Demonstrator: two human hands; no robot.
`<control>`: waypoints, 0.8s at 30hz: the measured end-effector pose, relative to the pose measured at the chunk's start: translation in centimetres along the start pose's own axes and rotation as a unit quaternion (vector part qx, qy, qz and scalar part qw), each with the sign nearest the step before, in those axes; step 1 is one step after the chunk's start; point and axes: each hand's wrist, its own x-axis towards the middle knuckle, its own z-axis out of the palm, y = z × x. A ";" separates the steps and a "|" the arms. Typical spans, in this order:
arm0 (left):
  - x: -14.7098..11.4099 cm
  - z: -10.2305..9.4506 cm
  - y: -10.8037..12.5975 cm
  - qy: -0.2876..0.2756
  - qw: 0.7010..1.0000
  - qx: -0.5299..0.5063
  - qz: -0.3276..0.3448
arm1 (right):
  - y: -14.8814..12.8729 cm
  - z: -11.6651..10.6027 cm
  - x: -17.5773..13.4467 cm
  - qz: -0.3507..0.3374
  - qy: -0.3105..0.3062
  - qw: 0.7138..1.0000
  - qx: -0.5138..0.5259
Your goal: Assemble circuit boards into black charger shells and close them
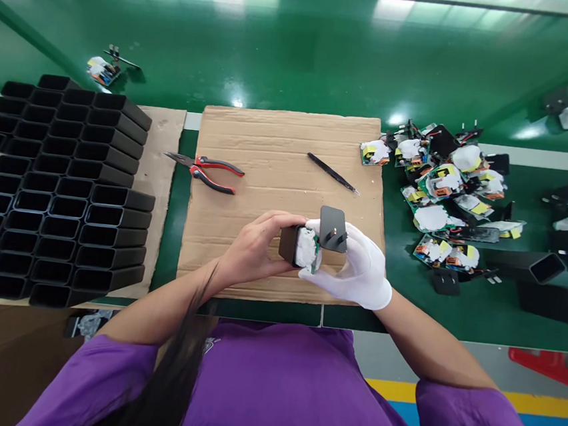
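Bare, my left hand (255,247) is wrapped round a black plastic housing (288,243) over the cardboard sheet (272,131). A circuit board covered in white filler (307,247) sits partly inside the housing's open end, its outer part sticking out to the right. My right hand (359,264), in a white glove, grips the board's protruding part. Beside those fingers stands a black end cap (333,228) with plug pins, tilted up and apart from the housing. The right fingertips are partly hidden behind the cap and board.
Red-and-black pliers (210,171) and black tweezers (333,173) lie on the cardboard. Stacked empty black housings (113,216) fill the left side. Several circuit boards (442,181) are heaped at the right, near loose housings (525,264). A single board (103,70) lies at back left.
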 end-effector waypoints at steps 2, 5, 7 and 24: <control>0.0 0.0 0.0 0.000 1.000 0.002 -0.001 | 0.0 -0.1 0.0 -0.005 -0.001 1.000 0.000; 0.0 0.0 -0.1 -0.001 1.000 0.000 0.007 | -0.1 -0.2 0.1 -0.014 -0.001 1.000 -0.011; -0.1 0.0 -0.1 -0.004 1.000 0.004 0.007 | -0.1 -0.2 0.0 -0.018 -0.003 1.000 -0.021; -0.3 0.0 -0.2 0.003 1.000 0.021 0.009 | 0.2 0.3 0.0 -0.026 -0.023 0.998 -0.053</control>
